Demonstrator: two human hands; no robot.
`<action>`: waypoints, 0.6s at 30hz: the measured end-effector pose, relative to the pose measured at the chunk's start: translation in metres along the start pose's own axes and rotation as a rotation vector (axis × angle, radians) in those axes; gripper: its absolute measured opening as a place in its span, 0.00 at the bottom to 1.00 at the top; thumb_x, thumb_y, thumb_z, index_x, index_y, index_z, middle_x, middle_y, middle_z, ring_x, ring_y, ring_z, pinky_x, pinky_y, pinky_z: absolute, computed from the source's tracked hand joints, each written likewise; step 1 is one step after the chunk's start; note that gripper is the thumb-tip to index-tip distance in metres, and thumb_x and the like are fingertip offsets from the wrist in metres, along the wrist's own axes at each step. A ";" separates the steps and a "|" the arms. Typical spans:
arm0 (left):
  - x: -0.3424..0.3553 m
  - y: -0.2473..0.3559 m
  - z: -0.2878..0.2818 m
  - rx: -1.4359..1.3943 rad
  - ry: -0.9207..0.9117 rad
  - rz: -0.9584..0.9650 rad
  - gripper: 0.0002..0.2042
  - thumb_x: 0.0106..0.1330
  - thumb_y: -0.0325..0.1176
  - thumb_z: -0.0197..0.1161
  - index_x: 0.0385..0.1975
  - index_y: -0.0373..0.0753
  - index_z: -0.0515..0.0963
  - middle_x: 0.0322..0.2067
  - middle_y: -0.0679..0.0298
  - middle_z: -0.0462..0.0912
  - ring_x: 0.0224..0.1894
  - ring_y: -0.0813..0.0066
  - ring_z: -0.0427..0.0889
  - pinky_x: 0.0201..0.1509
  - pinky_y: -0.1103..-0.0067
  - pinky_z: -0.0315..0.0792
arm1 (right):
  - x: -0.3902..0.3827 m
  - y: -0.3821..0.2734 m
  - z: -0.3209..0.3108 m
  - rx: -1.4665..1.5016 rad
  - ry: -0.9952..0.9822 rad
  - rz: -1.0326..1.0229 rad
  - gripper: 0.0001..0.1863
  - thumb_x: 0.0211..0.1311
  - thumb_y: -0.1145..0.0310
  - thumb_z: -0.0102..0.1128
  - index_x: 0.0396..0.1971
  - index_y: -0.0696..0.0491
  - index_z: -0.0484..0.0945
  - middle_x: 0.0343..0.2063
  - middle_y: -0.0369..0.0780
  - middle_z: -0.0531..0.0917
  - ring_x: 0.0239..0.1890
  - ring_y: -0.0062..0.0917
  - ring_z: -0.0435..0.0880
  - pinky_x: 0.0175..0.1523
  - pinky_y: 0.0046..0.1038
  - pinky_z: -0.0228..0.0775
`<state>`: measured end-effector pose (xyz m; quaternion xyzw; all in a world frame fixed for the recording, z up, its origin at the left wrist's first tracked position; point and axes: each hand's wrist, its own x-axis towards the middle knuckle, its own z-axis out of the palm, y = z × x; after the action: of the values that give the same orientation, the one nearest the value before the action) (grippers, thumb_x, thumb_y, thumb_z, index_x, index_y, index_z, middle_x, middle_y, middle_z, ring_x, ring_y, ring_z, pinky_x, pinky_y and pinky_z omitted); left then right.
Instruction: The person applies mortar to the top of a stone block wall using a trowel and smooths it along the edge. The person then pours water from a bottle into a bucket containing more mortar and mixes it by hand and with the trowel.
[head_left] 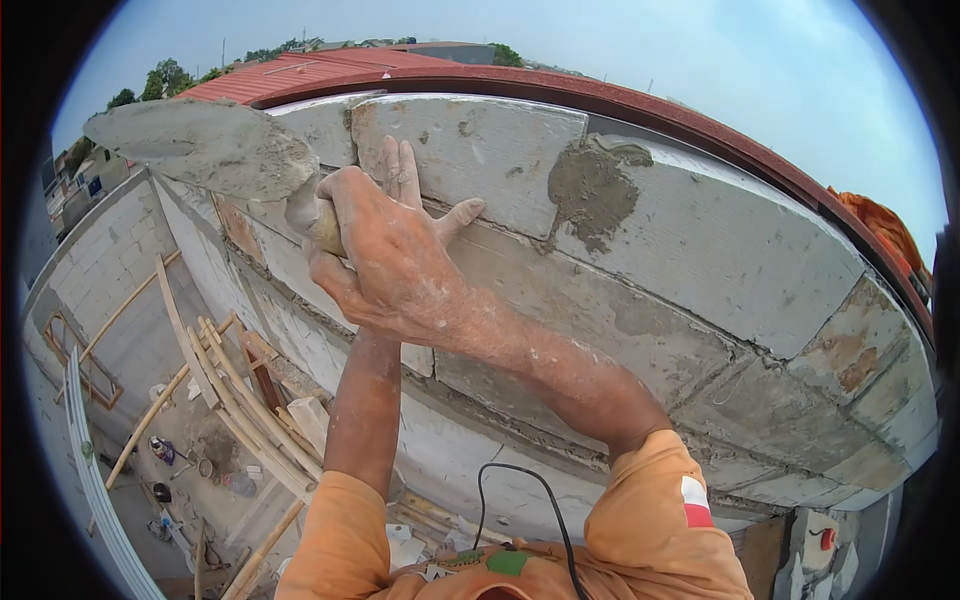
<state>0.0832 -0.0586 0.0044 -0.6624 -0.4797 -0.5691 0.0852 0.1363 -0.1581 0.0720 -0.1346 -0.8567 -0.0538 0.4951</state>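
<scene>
My right hand [385, 255] is closed round the pale, rounded handle [326, 228] of what looks like a trowel. Its long blade [205, 148] points left and is coated in grey mortar. Behind the right hand, my left hand [402, 172] is mostly hidden; its dusty fingers stretch upward and its thumb points right, against the face of a grey block [480, 150] in the top course of the wall. A wet mortar patch [595, 193] covers the joint to the right of that block.
A dark red roof edge [640, 100] runs just beyond the wall top. Far below on the left lie bamboo poles [240, 400], metal lengths [95, 480] and scattered tools. A black cable [525, 470] hangs by my chest. Orange cloth [880, 230] lies at the far right.
</scene>
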 end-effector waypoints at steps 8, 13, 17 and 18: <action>0.009 0.011 0.005 -0.322 0.037 0.108 0.57 0.54 0.57 0.74 0.73 0.28 0.45 0.75 0.41 0.38 0.78 0.47 0.39 0.78 0.60 0.44 | -0.131 -0.039 -0.118 0.246 0.051 0.923 0.19 0.68 0.59 0.61 0.43 0.58 0.67 0.25 0.38 0.75 0.23 0.18 0.75 0.25 0.25 0.69; 0.010 0.015 -0.004 -0.317 0.033 0.076 0.58 0.54 0.56 0.74 0.73 0.28 0.45 0.75 0.42 0.38 0.78 0.49 0.38 0.78 0.61 0.44 | -0.149 -0.032 -0.147 0.463 0.060 1.165 0.23 0.69 0.52 0.60 0.45 0.58 0.66 0.21 0.35 0.73 0.20 0.16 0.73 0.23 0.23 0.67; 0.009 0.014 -0.005 -0.303 0.030 0.064 0.57 0.54 0.55 0.74 0.73 0.28 0.45 0.75 0.42 0.38 0.78 0.49 0.38 0.79 0.62 0.43 | -0.178 -0.065 -0.168 0.447 0.141 1.218 0.21 0.70 0.53 0.60 0.42 0.57 0.66 0.21 0.35 0.74 0.20 0.17 0.73 0.24 0.25 0.68; 0.010 0.013 -0.006 -0.296 0.028 0.070 0.57 0.54 0.54 0.74 0.73 0.28 0.45 0.75 0.42 0.38 0.78 0.50 0.38 0.79 0.62 0.43 | -0.189 -0.071 -0.173 0.386 0.190 1.212 0.20 0.70 0.55 0.60 0.42 0.57 0.67 0.21 0.36 0.74 0.20 0.18 0.74 0.24 0.26 0.69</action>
<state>0.0874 -0.0640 0.0199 -0.6760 -0.3659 -0.6395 0.0133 0.3495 -0.2986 -0.0008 -0.4981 -0.5753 0.3791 0.5266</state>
